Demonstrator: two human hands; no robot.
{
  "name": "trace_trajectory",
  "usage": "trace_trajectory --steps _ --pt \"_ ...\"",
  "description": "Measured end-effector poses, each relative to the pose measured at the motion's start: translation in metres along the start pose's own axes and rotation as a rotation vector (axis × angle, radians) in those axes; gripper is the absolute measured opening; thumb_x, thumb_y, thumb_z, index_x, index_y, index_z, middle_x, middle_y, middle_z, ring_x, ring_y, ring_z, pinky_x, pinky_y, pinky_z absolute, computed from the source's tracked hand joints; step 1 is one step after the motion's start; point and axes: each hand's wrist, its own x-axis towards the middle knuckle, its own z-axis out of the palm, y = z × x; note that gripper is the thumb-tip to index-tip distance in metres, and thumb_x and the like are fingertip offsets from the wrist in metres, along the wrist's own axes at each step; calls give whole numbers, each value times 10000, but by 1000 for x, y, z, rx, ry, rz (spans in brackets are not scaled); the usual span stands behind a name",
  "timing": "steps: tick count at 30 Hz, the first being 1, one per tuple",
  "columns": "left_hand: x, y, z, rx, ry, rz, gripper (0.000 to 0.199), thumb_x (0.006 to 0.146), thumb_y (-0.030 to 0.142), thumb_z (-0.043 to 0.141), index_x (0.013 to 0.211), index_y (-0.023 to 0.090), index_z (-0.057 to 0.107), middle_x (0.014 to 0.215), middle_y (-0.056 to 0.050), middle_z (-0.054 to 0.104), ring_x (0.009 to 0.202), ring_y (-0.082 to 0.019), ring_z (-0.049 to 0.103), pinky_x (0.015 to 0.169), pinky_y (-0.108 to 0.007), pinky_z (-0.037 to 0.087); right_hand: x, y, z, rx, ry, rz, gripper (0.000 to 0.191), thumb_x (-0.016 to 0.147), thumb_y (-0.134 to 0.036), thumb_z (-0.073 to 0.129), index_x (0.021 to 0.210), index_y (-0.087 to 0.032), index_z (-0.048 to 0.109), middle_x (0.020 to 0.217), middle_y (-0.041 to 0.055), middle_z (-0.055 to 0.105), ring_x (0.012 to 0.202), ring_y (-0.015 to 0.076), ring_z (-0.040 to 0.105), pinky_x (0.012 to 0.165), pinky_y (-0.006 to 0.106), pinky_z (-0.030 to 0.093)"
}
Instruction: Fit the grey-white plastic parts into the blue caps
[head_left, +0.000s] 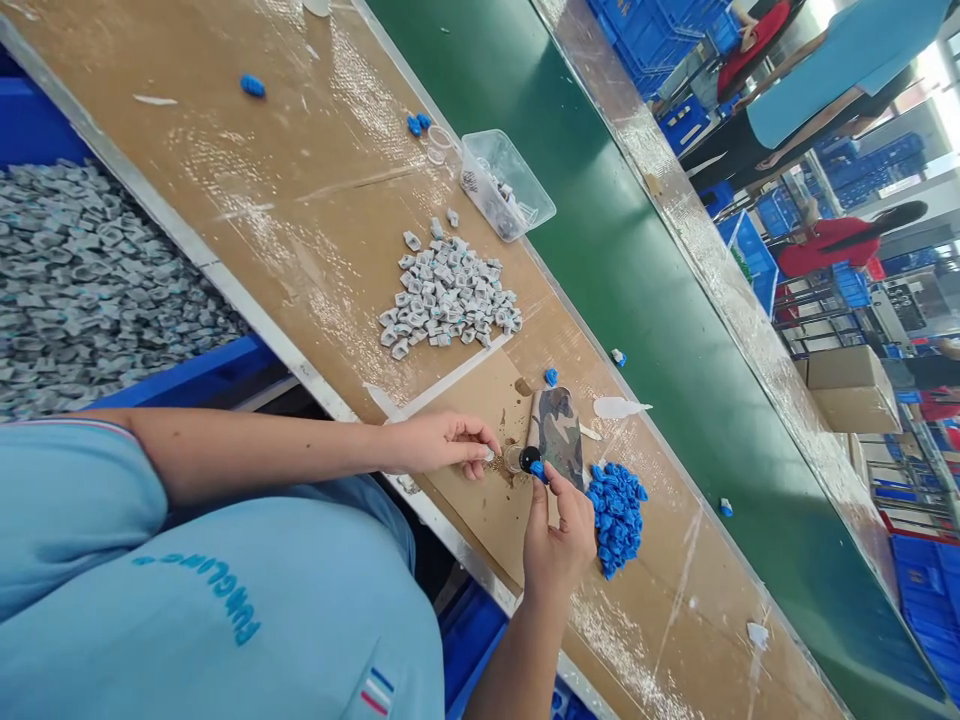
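My left hand (446, 443) pinches a small whitish piece (489, 455) between thumb and fingertips. Across from it, my right hand (559, 525) grips a small blue piece (537, 468) at the edge of a round black thing (529, 459). A small clear cup (513, 459) stands beside the black thing, between both hands. Behind them lies a camouflage-patterned item (559, 430). To the right of my right hand is a pile of blue pieces (616, 515). Farther up the table sits a heap of grey-white pieces (450, 295).
A clear plastic box (510, 185) holds small parts near the table's far edge. Beyond runs a green belt (637, 270) with a few small pieces on it. A blue bin (180, 370) full of grey pieces stands at the left. People and blue crates are in the background.
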Motion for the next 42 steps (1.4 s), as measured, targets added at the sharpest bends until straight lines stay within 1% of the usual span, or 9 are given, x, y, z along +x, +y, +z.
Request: trace_trajectory --steps 4,8,16,19,24,29,33,36,42 --pt "2 -5 0 -46 10 3 320 730 371 710 926 127 642 677 -6 658 654 -106 627 682 -245 503 2 -1 1 -30 24 -60 188 887 -244 542 998 -174 677 887 77 713 827 174 629 769 307 476" --pt "3 -8 -1 -56 10 -19 341 684 304 753 957 126 651 739 -20 691 708 -119 647 756 -269 506 1 -1 0 -12 22 -37 187 877 -241 556 995 -169 682 880 84 710 823 174 627 760 304 482" --pt "6 -15 -2 17 60 78 248 643 183 761 857 121 652 795 -13 677 763 -106 611 773 -246 477 -7 -16 0 287 16 327 243 829 -330 599 975 -157 689 875 92 700 758 165 626 728 308 508" --pt "6 -18 -2 26 46 92 248 637 184 766 844 119 645 789 -12 670 766 -104 606 785 -253 474 -13 -27 4 442 -49 427 248 811 -326 621 987 -162 682 914 91 701 786 163 631 759 321 517" --pt "6 -20 -3 66 -8 134 255 648 188 763 864 125 642 817 -16 663 791 -106 594 793 -254 471 -16 -33 11 508 -168 401 230 808 -325 619 978 -189 694 925 80 702 792 160 622 761 328 521" --pt "4 -23 -1 49 -7 151 316 670 175 747 945 139 595 852 -22 650 816 -121 614 771 -254 490 -17 -32 12 497 -175 361 210 798 -307 637 967 -202 701 910 70 712 779 159 634 737 318 531" --pt "-1 -19 -2 253 -1 203 238 732 150 680 957 146 603 873 -27 662 835 -123 617 764 -227 479 -17 -31 9 503 -167 280 163 790 -271 650 926 -207 714 867 68 724 784 174 659 724 321 542" --pt "-2 -15 -4 378 -58 200 218 742 133 661 954 151 613 861 -21 674 812 -120 619 749 -212 469 -15 -27 5 518 -230 220 150 791 -260 644 913 -221 724 839 64 729 777 180 668 706 319 548" --pt "3 -21 -7 201 -150 85 278 686 167 718 933 147 591 748 17 629 675 -87 588 650 -192 456 -13 -20 5 633 -345 301 144 740 -253 689 871 -236 746 745 40 724 672 160 665 618 272 551"
